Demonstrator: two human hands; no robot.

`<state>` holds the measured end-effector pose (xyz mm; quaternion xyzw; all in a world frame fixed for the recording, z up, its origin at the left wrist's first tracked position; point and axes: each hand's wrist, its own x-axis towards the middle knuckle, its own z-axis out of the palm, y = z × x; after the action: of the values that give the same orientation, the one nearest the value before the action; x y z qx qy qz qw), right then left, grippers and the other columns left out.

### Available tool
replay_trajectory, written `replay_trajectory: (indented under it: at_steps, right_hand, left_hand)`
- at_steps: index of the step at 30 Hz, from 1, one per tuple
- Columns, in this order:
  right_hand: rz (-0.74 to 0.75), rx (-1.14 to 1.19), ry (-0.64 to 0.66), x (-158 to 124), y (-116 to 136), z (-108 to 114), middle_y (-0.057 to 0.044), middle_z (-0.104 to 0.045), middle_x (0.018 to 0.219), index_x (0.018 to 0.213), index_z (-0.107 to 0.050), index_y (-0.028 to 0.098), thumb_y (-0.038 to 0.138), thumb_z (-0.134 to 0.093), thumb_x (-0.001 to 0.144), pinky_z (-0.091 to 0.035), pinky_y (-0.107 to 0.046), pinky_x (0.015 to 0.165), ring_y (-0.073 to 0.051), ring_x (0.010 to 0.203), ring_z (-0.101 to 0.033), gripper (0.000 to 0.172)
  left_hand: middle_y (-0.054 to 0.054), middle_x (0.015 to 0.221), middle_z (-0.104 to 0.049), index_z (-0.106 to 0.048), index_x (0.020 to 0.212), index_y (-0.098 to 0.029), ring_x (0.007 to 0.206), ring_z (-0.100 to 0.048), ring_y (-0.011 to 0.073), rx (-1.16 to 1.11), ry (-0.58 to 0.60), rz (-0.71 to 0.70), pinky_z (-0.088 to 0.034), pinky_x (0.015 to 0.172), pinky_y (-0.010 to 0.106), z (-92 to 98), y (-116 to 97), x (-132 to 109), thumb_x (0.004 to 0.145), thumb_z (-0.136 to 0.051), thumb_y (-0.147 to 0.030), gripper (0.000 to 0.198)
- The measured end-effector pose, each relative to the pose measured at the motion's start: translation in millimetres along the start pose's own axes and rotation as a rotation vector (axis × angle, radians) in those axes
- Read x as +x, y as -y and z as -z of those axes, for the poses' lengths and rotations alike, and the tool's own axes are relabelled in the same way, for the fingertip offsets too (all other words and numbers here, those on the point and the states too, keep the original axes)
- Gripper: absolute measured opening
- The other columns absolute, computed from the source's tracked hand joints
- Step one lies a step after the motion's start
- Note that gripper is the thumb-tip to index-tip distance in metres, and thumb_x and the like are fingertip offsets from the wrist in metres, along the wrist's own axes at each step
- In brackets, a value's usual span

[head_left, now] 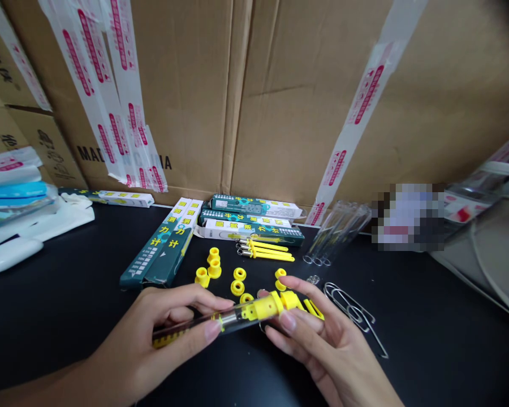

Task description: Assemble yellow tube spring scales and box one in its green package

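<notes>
My left hand [169, 328] and my right hand [318, 345] both hold a clear plastic tube [233, 319] of a spring scale, level across the front of the table. Its left end shows a yellow graduated strip [169, 338]. My left fingers wrap that end, while my right fingers pinch the yellow cap [261, 306] and yellow fittings at the other end. Just beyond my hands lie several yellow plastic rings [237, 281]. A bundle of yellow-tipped metal rods [265, 250] lies farther back, and several empty clear tubes [337, 230] lie to their right.
Several green-and-white spring scale boxes [161, 243] lie on the black tabletop [428, 345], against taped cardboard cartons [186, 96]. Large wire clips [356, 316] lie right of my right hand. White and blue packaging [17, 209] lies at the left, and a blurred item [409, 217] at the right.
</notes>
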<state>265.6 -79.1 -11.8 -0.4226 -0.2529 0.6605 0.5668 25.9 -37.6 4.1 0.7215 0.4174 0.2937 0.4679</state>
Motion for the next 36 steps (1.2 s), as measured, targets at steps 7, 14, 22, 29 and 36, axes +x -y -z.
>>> replay_trajectory:
  at_steps: [7, 14, 22, 29, 36]
  right_hand:
    - [-0.009, -0.006, 0.02, -1.0, 0.2, -2.8, -0.003, -0.086, 0.097, 0.098, -0.08, 0.023, 0.029, -0.099, 0.069, -0.065, -0.029, 0.087, -0.019, 0.093, -0.081, 0.035]
    - [-0.011, -0.016, 0.047, 3.2, -0.8, 2.9, -0.001, -0.085, 0.092, 0.089, -0.072, 0.021, 0.024, -0.097, 0.072, -0.065, -0.028, 0.087, -0.016, 0.088, -0.081, 0.03]
    - [-0.022, 0.031, 0.07, 0.2, -1.4, 3.5, -0.001, -0.087, 0.097, 0.109, -0.079, 0.026, 0.024, -0.096, 0.073, -0.064, -0.024, 0.088, -0.013, 0.09, -0.08, 0.04]
    - [-0.029, 0.003, 0.079, 2.5, 0.2, 4.1, 0.0, -0.086, 0.096, 0.094, -0.077, 0.021, 0.022, -0.095, 0.076, -0.065, -0.023, 0.086, -0.012, 0.089, -0.08, 0.025]
    - [-0.044, 0.02, 0.007, 2.2, -0.6, 3.5, 0.001, -0.084, 0.083, 0.107, -0.077, 0.024, 0.025, -0.1, 0.067, -0.065, -0.024, 0.083, -0.011, 0.08, -0.079, 0.046]
  left_hand:
    - [0.002, 0.072, -0.077, -0.081, 0.11, -0.023, 0.064, -0.07, 0.0179, 0.007, -0.042, -0.033, -0.051, 0.052, 0.019, -1.7, 1.9, -0.3, 0.094, -0.067, -0.043, 0.03]
    - [0.003, 0.079, -0.078, -0.081, 0.105, -0.022, 0.064, -0.067, 0.0174, 0.057, -0.043, 0.039, -0.046, 0.053, 0.021, -3.3, -2.6, -0.4, 0.092, -0.066, -0.048, 0.033]
    - [0.002, 0.068, -0.071, -0.078, 0.109, -0.022, 0.057, -0.054, 0.0161, 0.042, 0.023, 0.08, -0.031, 0.053, 0.025, -1.9, -3.3, 0.1, 0.093, -0.062, -0.053, 0.038]
    - [0.0, 0.064, -0.066, -0.078, 0.108, -0.023, 0.056, -0.048, 0.0152, 0.059, 0.001, 0.107, -0.029, 0.053, 0.025, -3.0, -5.1, -0.4, 0.091, -0.062, -0.055, 0.039]
    - [0.002, 0.07, -0.071, -0.078, 0.108, -0.022, 0.061, -0.051, 0.0161, 0.06, 0.01, 0.123, -0.03, 0.056, 0.026, -3.1, -8.0, -0.2, 0.091, -0.062, -0.053, 0.039]
